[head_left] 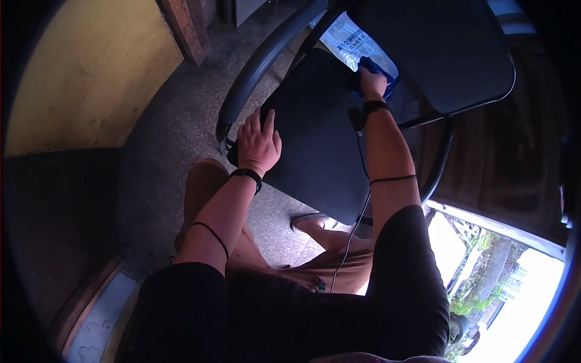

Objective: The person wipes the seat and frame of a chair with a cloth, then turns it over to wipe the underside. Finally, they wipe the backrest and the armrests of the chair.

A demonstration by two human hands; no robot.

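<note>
1. Just left of centre in the head view: left hand (259, 145), palm down by the left edge of a black chair seat (315, 133). Pretty open, with fingers loosely spread. Touching only the seat, as far as visible.
2. Upper part of the frame, right of centre: right hand (373, 83), curled around a dark blue bundle (367, 64), cloth by the look of it. Fingertips partly hidden, so can't tell how tight.
3. Same spot for the bundle, obviously: toward the back of the seat, near the black backrest (442, 54) at upper right.
4. Top centre, just beyond the bundle: a pale, shiny printed bag (351, 42), between backrest and left armrest (266, 57). Can't tell if touching the bundle or just overlapping from this angle.
5. Right of centre: black cable (367, 199), running from the seat's right side down toward the lap. Below that, brown trousers (339, 266) plus one foot (311, 225) on the speckled floor (175, 109).
6. Upper left: yellow panel (91, 72) beside a reddish-brown wooden post (184, 30). Lower right: super bright opening, with greenery (478, 296) outside.
</note>
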